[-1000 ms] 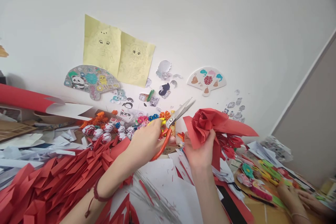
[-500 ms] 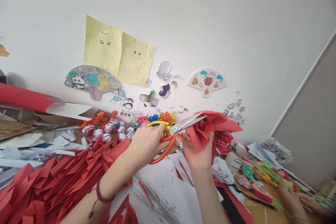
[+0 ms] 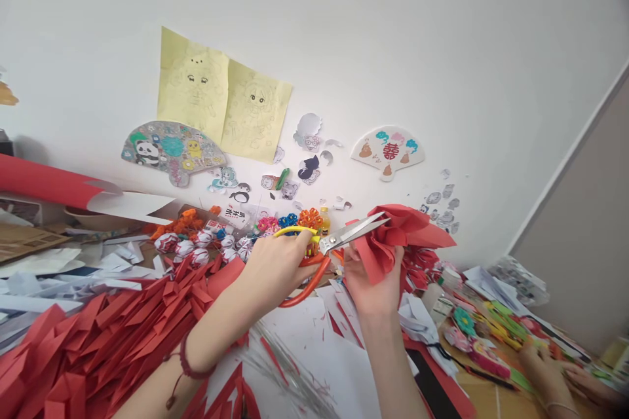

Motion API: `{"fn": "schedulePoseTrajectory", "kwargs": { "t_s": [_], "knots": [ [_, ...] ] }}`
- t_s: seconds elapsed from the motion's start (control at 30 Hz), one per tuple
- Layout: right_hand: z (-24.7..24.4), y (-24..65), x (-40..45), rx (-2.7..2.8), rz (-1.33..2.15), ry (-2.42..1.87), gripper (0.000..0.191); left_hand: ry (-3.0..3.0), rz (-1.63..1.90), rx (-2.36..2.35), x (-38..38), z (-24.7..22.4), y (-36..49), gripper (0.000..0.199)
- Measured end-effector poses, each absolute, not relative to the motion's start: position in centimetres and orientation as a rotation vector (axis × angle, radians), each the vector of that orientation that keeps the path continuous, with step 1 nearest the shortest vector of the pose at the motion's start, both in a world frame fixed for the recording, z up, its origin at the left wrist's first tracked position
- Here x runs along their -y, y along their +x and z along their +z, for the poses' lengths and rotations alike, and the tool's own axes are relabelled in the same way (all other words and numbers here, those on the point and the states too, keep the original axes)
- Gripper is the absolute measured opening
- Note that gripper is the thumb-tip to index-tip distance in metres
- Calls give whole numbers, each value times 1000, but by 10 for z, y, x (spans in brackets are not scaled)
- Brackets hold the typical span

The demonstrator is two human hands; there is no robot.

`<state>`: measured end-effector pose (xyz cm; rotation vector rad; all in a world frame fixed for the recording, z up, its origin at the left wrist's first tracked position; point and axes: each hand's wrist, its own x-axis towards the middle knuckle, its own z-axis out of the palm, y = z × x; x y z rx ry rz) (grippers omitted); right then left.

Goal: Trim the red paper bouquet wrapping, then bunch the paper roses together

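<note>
Scissors [image 3: 339, 240] with yellow and orange handles are gripped in my left hand [image 3: 282, 266], their blades pointing right against the red paper. My right hand [image 3: 374, 285] is closed round a ruffled bunch of red paper [image 3: 393, 236]. The blades lie over the left folds of that bunch and look nearly closed. Part of my right fingers is hidden behind the paper. Folded red paper pieces [image 3: 122, 327] are heaped at the left, beside my left forearm. White paper [image 3: 295, 334] with thin wires [image 3: 289, 366] on it lies under my arms.
Behind my hands are red-white balls [image 3: 184, 249] and orange flowers [image 3: 310, 217]. A red paper roll [image 3: 44, 180] is at far left. Small crafts [image 3: 464, 321] and a bottle [image 3: 435, 298] stand at right, near another person's hands [image 3: 548, 373]. Fans [image 3: 388, 149] decorate the wall.
My right hand and the red paper bunch have shifted slightly to the right. The scissor blades have come closer together.
</note>
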<state>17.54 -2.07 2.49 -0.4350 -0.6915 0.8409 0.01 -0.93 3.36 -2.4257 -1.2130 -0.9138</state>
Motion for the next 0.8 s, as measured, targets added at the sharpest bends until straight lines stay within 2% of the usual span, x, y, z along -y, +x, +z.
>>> {"fn": "schedulePoseTrajectory", "kwargs": {
  "t_s": [0.27, 0.57, 0.8],
  "knots": [
    [25, 175, 22, 734, 695, -528, 37, -2444, -948, 1224, 10, 35, 1, 34],
    [27, 178, 21, 599, 948, -333, 23, -2523, -983, 1219, 12, 38, -2, 35],
    [27, 178, 22, 662, 945, -407, 20, -2495, -968, 1208, 11, 39, -7, 33]
  ]
}}
